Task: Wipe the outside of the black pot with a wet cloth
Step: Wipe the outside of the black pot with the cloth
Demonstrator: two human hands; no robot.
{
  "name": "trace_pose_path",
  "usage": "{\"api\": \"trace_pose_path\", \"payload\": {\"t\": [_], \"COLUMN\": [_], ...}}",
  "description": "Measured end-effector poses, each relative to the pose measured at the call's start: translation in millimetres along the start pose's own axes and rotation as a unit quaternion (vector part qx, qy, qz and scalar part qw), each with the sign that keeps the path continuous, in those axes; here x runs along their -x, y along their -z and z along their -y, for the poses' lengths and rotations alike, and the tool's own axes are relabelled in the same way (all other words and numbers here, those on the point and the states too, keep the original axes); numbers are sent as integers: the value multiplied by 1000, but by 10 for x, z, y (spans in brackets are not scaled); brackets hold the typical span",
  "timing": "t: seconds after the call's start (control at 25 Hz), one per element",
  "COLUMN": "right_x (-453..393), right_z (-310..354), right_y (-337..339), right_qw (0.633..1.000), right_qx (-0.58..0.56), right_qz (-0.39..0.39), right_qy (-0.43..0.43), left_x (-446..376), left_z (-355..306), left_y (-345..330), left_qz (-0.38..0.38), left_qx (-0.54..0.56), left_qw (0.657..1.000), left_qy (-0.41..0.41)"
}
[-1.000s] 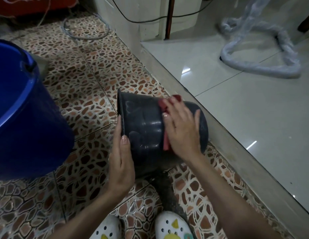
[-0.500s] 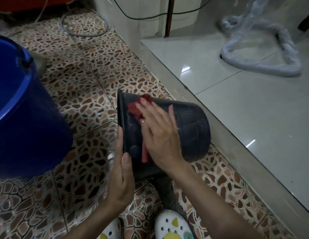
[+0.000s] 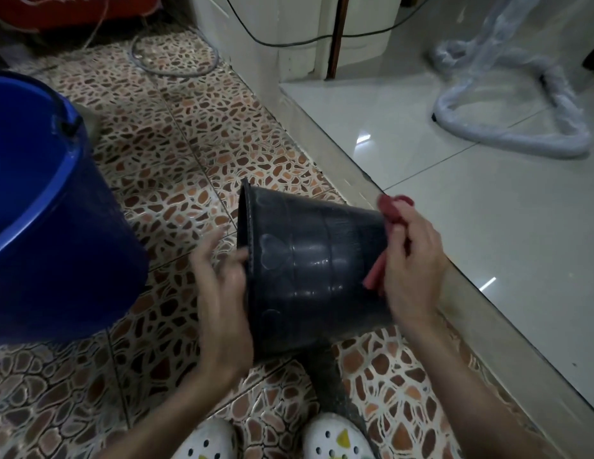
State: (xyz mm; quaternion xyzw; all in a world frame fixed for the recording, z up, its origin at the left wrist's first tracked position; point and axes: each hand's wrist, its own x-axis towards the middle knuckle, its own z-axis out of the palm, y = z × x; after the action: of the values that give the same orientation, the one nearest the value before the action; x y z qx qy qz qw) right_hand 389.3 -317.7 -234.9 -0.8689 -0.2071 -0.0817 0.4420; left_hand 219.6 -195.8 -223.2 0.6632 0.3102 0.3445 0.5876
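One unlabelled black pot point(image 3: 309, 270) — red cloth point(image 3: 393, 207) at base

The only lettering in view is white looping script on a red box point(image 3: 73, 9) at about eleven o'clock, at the very top edge of the view. The frame cuts off the upper part of the letters, so the word cannot be read with certainty. No other text, number or label is legible anywhere.
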Motion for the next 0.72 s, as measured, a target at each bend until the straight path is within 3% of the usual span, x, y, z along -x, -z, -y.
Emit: {"api": "trace_pose_path", "payload": {"t": [0.08,0.16,0.28,0.44,0.52,0.64,0.72], "right_x": [329,490,246,-152,-274,-234,-26], "right_z": [295,498,642,291,-72,-435,-302], "right_y": [-147,-303,-426,-374,-235,-35,3], "right_qw": [983,956,959,968,980,992,991], "right_qx": [-14,19,49,126,125,25,-49], "right_qz": [79,161,211,179,148,55,-40], "right_qy": [168,246,183,120,41,-109,-116], "left_x": [-507,-785,-635,-236,-86,31,82], "left_z": [-176,-198,-150,-79,-17,169,284], "left_y": [-138,-208,-238,-210,-172,-67,-45], "left_qz": [-9,10,19,17,29,19,15], "left_qx": [4,6,-14,12,-18,-34,-41], "left_qw": [993,977,988,995,997,999,998], "left_qy": [120,212,156,101,68,33,39]}}
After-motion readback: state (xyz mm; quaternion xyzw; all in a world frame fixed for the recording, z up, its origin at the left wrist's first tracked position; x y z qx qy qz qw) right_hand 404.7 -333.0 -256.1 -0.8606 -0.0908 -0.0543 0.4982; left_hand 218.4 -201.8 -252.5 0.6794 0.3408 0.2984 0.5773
